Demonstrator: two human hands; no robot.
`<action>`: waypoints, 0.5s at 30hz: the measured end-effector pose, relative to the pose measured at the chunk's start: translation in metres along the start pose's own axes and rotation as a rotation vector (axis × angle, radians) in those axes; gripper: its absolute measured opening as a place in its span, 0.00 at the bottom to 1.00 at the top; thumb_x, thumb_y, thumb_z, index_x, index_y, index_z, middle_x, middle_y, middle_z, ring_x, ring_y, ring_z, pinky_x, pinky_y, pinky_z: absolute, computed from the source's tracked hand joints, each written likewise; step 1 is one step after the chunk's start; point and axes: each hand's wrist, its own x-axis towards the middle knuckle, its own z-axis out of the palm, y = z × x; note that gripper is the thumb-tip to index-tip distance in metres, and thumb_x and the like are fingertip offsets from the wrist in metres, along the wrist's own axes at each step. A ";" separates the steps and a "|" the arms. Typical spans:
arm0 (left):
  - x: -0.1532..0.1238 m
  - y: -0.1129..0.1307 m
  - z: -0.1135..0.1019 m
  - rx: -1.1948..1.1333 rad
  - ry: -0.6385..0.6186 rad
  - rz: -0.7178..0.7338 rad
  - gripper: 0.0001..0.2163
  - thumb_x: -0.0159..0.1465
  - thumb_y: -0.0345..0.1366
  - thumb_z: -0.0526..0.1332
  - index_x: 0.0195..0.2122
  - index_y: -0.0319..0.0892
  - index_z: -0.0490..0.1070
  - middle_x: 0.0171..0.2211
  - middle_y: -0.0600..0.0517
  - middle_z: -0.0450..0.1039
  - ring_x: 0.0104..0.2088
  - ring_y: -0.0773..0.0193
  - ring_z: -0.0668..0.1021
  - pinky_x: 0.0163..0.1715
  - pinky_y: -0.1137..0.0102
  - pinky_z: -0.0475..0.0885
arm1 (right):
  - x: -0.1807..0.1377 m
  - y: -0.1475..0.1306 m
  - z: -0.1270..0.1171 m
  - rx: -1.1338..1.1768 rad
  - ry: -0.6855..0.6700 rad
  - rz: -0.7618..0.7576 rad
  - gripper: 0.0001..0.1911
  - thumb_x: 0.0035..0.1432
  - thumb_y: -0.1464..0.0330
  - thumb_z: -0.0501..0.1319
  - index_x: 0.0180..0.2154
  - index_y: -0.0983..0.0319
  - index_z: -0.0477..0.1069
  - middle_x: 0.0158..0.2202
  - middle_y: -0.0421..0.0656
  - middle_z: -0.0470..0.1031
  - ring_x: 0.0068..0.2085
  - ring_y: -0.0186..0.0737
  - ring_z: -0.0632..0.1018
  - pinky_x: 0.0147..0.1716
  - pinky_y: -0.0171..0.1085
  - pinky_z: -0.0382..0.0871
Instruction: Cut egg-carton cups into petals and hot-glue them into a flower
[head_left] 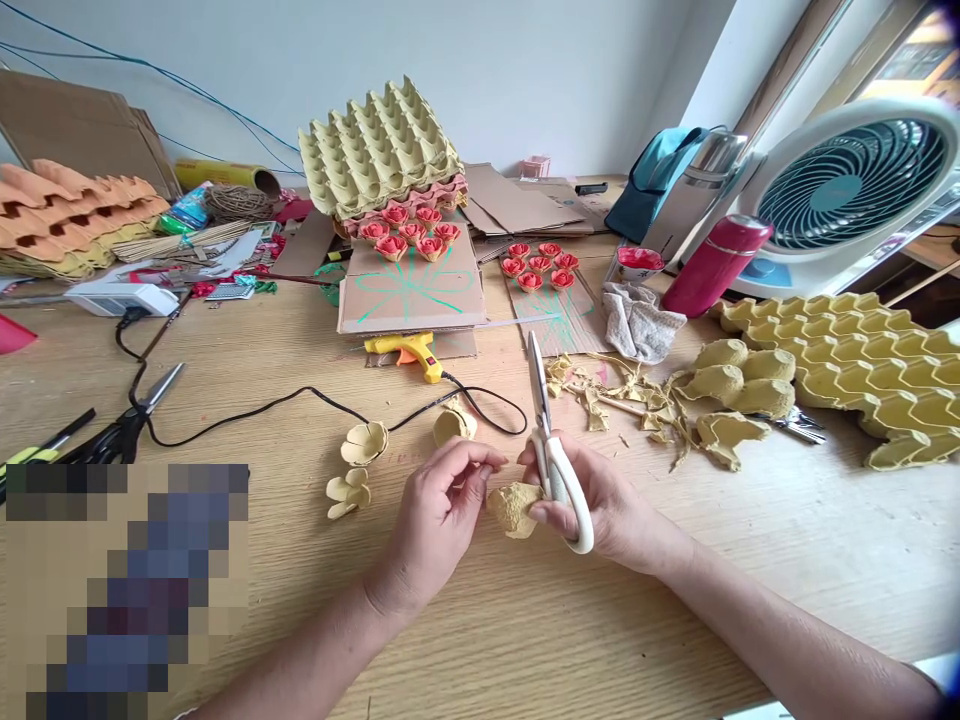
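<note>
My right hand (611, 505) is closed round a pair of scissors (559, 480) with white handles, blades pointing up and away. Its thumb also presses against a yellow egg-carton cup (514, 508) between my hands. At the cup's left edge, my left hand (442, 515) has its fingers bent into a pinch; what lies between the fingertips is hidden. Just beyond my left hand stands another carton cup (455, 425). To the left lie two cups cut into petals, a rounder one (364, 443) and a flatter one (349, 494).
A yellow glue gun (405, 355) trails a black cord across the table. Red paper flowers (538, 265) sit on cardboard with green drawn lines. Carton scraps (622, 395), an egg tray (862, 360), a red bottle (718, 265) and a fan (840, 195) are at right. Black scissors (124, 430) lie left.
</note>
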 end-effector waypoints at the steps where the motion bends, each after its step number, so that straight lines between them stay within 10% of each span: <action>1: 0.000 0.002 0.000 0.031 0.020 0.061 0.07 0.69 0.28 0.56 0.37 0.42 0.73 0.34 0.52 0.73 0.32 0.68 0.75 0.28 0.76 0.70 | 0.001 0.001 0.000 0.016 0.010 0.000 0.20 0.53 0.63 0.74 0.43 0.57 0.68 0.38 0.37 0.70 0.36 0.33 0.71 0.37 0.32 0.67; 15: -0.001 0.007 -0.001 0.139 -0.069 0.227 0.06 0.68 0.25 0.59 0.35 0.42 0.69 0.31 0.54 0.71 0.31 0.68 0.73 0.33 0.74 0.69 | 0.006 0.002 -0.003 0.058 0.027 0.009 0.23 0.53 0.59 0.74 0.44 0.58 0.68 0.39 0.39 0.70 0.37 0.33 0.71 0.36 0.31 0.68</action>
